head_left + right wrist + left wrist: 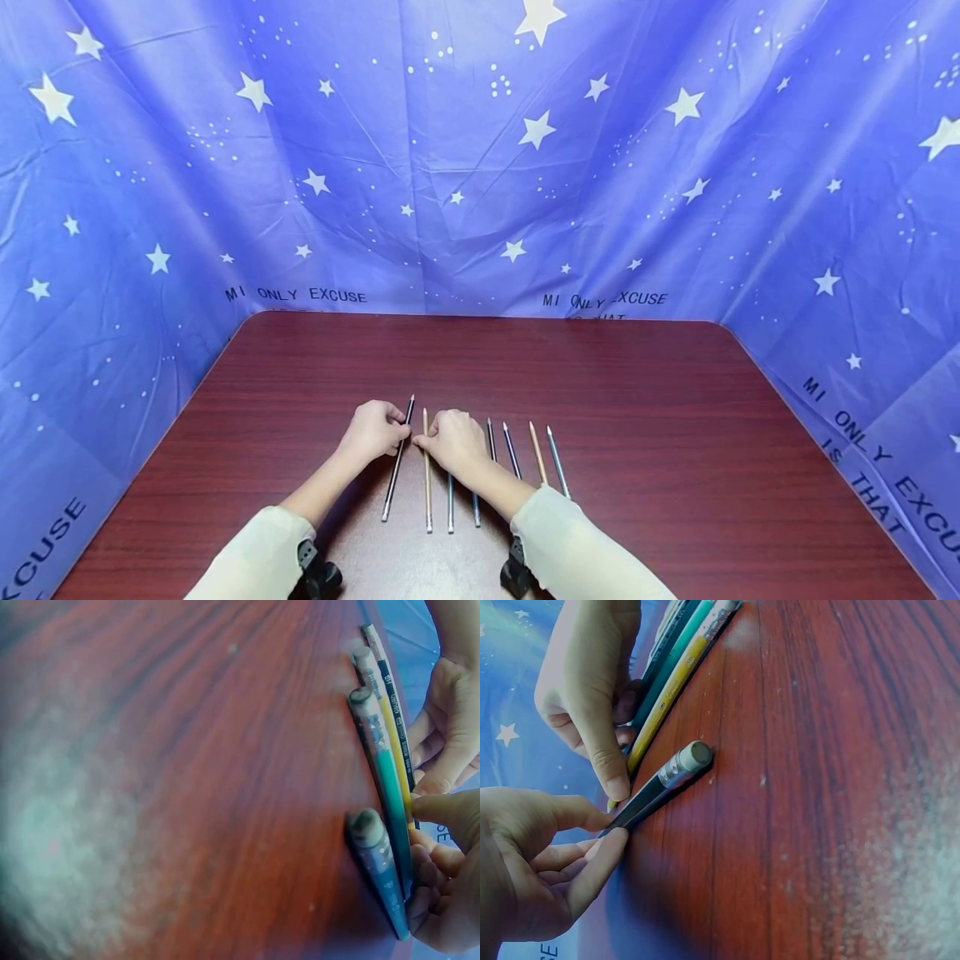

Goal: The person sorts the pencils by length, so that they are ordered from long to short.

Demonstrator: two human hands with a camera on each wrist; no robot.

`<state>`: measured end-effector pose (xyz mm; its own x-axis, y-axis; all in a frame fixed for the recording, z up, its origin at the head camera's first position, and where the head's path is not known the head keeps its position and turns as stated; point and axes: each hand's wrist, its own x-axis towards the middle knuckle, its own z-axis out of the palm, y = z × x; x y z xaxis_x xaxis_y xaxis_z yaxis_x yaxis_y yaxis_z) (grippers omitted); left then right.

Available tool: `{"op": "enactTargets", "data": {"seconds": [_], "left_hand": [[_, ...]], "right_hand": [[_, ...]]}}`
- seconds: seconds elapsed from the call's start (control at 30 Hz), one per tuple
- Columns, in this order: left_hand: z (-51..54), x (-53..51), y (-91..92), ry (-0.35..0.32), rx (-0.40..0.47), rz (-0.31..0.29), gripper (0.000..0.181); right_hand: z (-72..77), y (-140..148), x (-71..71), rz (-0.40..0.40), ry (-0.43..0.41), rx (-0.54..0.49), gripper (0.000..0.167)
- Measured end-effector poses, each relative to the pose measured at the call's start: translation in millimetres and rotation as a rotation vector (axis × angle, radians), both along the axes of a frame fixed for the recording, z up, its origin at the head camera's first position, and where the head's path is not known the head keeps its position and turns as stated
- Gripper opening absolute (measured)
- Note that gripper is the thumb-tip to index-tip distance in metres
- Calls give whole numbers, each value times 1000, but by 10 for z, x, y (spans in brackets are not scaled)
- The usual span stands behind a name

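Note:
My left hand [375, 431] pinches a black pencil [393, 483] between thumb and fingers; the pencil's white eraser end faces me and its tip points away. Right beside it, my right hand [454, 442] has its thumb and fingertip on a yellow pencil [427, 500], seeming to pinch it near the upper part. In the right wrist view a green pencil [388, 776] lies next to the yellow one, under the curled fingers. A dark blue pencil [380, 862] lies a little apart from it. Both hands' fingertips are close together.
Beyond my right forearm lie more pencils, among them a dark one [512, 450], a yellow one [537, 450] and a bluish one [557, 461], tips pointing away. The reddish-brown table [645, 375] is enclosed by a blue star-patterned curtain [450, 167].

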<state>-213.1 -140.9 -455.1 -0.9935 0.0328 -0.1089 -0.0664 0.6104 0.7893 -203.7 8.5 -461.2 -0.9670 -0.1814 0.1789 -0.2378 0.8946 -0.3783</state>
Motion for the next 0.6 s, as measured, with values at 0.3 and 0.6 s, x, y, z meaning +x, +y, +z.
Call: {"op": "enactTargets", "data": {"seconds": [0.3,0.6], "left_hand": [[-39,-30,-53,-49,122,38,16],[-34,-35,-84,-120,257,71,19]], "right_hand": [[21,-37,-19,-40,-68,-16,31],[77,-23,13,-54,-149,-181,17]]}}
